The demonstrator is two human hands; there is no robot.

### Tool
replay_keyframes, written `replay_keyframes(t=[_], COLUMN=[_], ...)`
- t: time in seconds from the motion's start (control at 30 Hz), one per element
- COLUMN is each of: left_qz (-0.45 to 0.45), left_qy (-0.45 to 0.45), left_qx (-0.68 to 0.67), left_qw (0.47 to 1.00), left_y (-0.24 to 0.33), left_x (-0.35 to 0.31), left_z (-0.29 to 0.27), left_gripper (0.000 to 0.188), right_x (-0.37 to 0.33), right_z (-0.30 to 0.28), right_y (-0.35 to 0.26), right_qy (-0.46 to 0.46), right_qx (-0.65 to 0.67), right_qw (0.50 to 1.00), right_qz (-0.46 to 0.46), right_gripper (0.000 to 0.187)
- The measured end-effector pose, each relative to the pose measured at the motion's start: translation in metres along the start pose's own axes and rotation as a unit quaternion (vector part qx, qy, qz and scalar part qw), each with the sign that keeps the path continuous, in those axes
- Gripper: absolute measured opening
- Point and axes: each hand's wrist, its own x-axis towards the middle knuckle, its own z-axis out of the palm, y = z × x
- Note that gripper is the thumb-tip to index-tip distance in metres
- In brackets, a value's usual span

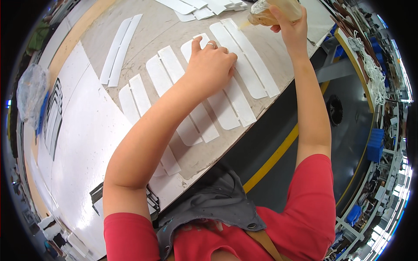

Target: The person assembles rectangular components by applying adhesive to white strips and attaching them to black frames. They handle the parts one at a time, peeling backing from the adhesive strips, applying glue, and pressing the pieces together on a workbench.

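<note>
My right hand (291, 30) is closed round a translucent squeeze bottle (272, 12) with amber liquid inside, tilted so its nozzle points left and down near the top of a white strip piece (244, 56). My left hand (212, 65), wearing a ring, rests with curled fingers over another white strip piece (235, 104). Its fingertips are hidden, so whether anything is pinched is unclear. More flat white pieces (191, 126) lie side by side beneath my left forearm, each with a long slit and some with rounded corners.
A pair of white strips (122, 50) lies apart at the left, and a pile of white pieces (204, 6) sits at the far edge. Dark-edged pieces (53, 119) and a clear plastic bag (32, 93) are at far left. The table edge (226, 150) runs diagonally before me.
</note>
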Motion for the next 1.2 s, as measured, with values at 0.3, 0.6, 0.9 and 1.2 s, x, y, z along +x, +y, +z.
replay_keyframes(t=[0.3, 0.6, 0.9, 1.2], left_qz=[-0.007, -0.003, -0.046, -0.095], left_qy=[-0.007, 0.001, -0.013, 0.087], left_qx=[0.027, 0.018, -0.075, -0.105], left_qw=[1.0, 1.0, 0.996, 0.986], left_y=[0.003, 0.007, 0.002, -0.03], left_x=[0.003, 0.005, 0.011, -0.108], left_z=[0.0, -0.002, 0.001, -0.058], left_gripper=[0.02, 0.018, 0.025, 0.019], right_x=[-0.039, -0.08, -0.09, -0.032], right_z=[-0.025, -0.062, -0.104, -0.077], right_y=[-0.041, -0.069, -0.09, -0.072], right_qy=[0.046, 0.064, 0.114, -0.066], right_qx=[-0.01, -0.019, 0.161, -0.338], right_qw=[0.998, 0.994, 0.969, 0.923], right_qz=[0.03, 0.088, 0.146, 0.172], right_gripper=[0.043, 0.042, 0.043, 0.057])
